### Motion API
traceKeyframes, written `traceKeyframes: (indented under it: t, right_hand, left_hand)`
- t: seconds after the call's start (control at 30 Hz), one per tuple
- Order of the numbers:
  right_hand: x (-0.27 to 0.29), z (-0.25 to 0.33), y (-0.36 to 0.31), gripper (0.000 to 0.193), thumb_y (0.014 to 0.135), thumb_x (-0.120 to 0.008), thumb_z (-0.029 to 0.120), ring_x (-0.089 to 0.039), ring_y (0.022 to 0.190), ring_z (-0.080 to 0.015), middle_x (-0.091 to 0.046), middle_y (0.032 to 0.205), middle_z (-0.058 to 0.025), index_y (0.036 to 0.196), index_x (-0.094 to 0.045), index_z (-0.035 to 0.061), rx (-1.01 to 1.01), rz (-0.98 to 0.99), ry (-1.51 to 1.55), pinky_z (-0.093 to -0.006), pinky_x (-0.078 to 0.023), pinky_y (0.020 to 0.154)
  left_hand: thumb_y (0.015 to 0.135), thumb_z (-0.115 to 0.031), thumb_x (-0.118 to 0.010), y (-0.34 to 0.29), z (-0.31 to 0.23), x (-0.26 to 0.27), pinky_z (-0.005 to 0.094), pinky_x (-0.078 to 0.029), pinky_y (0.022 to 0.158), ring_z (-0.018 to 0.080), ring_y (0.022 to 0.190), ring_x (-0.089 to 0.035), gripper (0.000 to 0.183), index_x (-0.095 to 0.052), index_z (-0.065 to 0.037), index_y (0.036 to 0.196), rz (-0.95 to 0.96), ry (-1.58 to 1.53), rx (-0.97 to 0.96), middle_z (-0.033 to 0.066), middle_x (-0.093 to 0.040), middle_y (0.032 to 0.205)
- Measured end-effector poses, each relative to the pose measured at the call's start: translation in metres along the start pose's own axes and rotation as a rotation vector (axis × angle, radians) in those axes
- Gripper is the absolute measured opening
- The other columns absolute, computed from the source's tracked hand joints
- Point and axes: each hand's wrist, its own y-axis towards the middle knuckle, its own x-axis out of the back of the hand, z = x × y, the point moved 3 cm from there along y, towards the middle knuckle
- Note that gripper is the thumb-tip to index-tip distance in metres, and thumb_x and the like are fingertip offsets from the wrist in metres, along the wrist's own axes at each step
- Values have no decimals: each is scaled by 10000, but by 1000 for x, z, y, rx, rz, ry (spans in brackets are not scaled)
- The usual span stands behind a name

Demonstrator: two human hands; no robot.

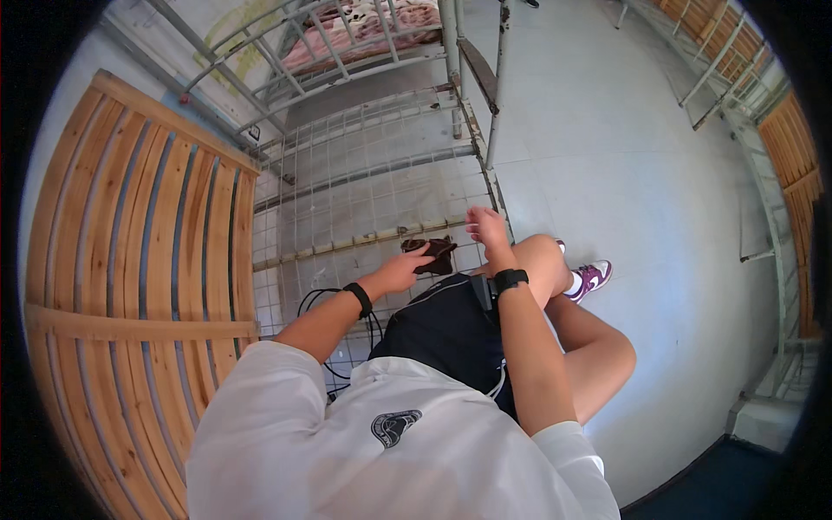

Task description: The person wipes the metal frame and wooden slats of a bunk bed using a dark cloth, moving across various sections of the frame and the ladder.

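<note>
My left hand (400,272) has its fingers closed on a small, crumpled, dark brown piece of cloth (440,255) with lighter edging; its exact kind is unclear. The cloth is over the wire mesh bed base (347,186), in front of my lap. Held up to the right of the cloth and apart from it, my right hand (488,227) has loosely bent fingers with nothing visible in them. That forearm passes over my bare thigh.
A slatted wooden bed board (143,225) leans at the left. Black cables (374,328) lie on the mesh beside my left forearm. Metal bed rails (347,65) and pink patterned bedding (368,35) are farther ahead. Grey floor (607,173) stretches right toward more bed frames (763,182).
</note>
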Motion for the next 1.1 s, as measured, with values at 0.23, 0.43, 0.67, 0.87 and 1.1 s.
traceKeyframes:
  t: [0.23, 0.43, 0.67, 0.87, 1.1]
  right_hand:
    - [-6, 7, -3, 213, 904, -570, 268, -569, 653, -109, -632, 801, -12, 962, -640, 75, -5, -35, 38, -247, -422, 569]
    - [-10, 3, 19, 220, 931, -567, 305, -574, 679, -100, -621, 820, 1, 963, -624, 95, -27, 1, -6, -239, -428, 594]
    - [-18, 9, 30, 203, 953, -552, 278, -570, 664, -88, -634, 786, 3, 937, -632, 92, -57, -21, 23, -235, -420, 600]
    - [-29, 7, 40, 268, 977, -552, 340, -580, 688, -101, -643, 821, -8, 976, -633, 85, -61, 38, 67, -243, -440, 639]
    - [-48, 17, 57, 270, 997, -531, 312, -557, 649, -95, -631, 799, -5, 944, -628, 66, -71, 50, 125, -232, -412, 594]
  left_hand:
    - [747, 23, -530, 50, 46, 51, 358, -503, 858, 244, 987, -622, 549, -605, -120, 1272, 217, -374, 136, 156, -662, 1121]
    - [831, -303, -692, 110, 102, 121, 425, -503, 874, 352, 1012, -639, 418, -642, -38, 1150, 36, -21, 342, 194, -677, 1081]
    - [847, -238, -632, 221, 183, 263, 489, -502, 878, 411, 1021, -618, 410, -614, -48, 1210, -332, 285, 496, 230, -658, 1099]
    - [866, -147, -553, 299, 272, 293, 480, -372, 1082, 429, 1341, -374, 669, -304, 58, 1451, -435, 233, 613, 301, -367, 1448]
    - [866, -145, -542, 327, 306, 243, 464, -132, 1200, 460, 1455, -80, 809, -91, 145, 1472, -165, 355, 664, 326, -69, 1554]
